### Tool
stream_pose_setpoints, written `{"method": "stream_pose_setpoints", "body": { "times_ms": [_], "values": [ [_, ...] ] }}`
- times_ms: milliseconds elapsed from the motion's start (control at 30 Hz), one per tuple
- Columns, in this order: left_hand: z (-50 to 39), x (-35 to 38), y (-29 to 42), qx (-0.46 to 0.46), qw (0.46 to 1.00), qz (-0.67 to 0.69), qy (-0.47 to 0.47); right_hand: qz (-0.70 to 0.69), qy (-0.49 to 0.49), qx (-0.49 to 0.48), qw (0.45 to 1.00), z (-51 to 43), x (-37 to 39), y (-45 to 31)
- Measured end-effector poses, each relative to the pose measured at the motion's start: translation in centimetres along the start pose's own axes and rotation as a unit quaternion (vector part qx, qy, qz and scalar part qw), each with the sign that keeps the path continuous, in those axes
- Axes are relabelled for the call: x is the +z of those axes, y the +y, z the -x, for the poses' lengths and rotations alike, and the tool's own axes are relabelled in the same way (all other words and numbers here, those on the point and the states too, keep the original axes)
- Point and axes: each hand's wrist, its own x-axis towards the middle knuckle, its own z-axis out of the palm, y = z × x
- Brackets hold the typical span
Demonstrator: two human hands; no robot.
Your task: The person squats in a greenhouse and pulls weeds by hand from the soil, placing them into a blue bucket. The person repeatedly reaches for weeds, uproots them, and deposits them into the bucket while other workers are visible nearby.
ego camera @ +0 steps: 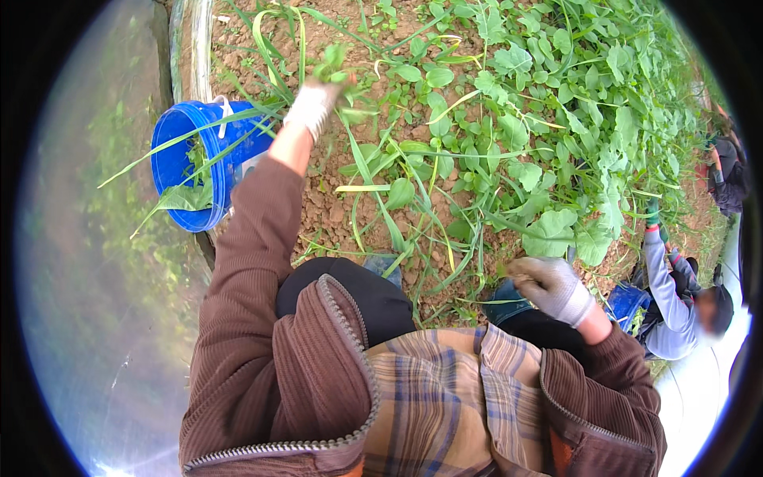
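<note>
My left hand [314,106], in a white knit glove, is stretched out above the soil and closed on a small bunch of green weeds [335,70], blurred by motion. Just left of it a blue plastic bucket [220,149] lies tipped on its side, with some leaves in its mouth. Long narrow leaves cross in front of the bucket. My right hand [551,289], in a soiled light glove, is curled near my right knee. Something brownish shows at its fingertips, too blurred to name.
Broad-leaved seedlings [441,119] and dense leafy plants [596,71] cover the bed. Bare clods of soil [328,208] lie nearer my knees. Clear plastic sheeting [101,238] stands at the left. At the right a co-worker [679,316] crouches beside another blue bucket [627,303]; another person [726,170] is farther off.
</note>
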Motion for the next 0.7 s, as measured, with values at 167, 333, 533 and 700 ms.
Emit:
{"method": "stream_pose_setpoints", "body": {
  "times_ms": [167, 333, 533, 700],
  "values": [
    [6.6, 2.2, -3.8, 0.054, 0.976, -0.193, -0.085, -0.114, 0.12, -0.064, 0.984, -6.8, -1.1, -3.4],
    [8.7, 5.8, -3.3, 0.128, 0.929, -0.333, -0.095, -0.239, 0.17, -0.023, 0.956, -16.3, -3.8, -5.6],
    [10.2, 6.3, -4.6, 0.106, 0.933, -0.294, -0.178, -0.005, 0.1, -0.006, 0.995, -25.2, 2.1, -0.6],
    [9.3, 3.0, -5.7, -0.131, 0.954, 0.017, -0.271, -0.294, 0.067, 0.148, 0.942, -21.8, 4.3, 5.1]
  ]
}}
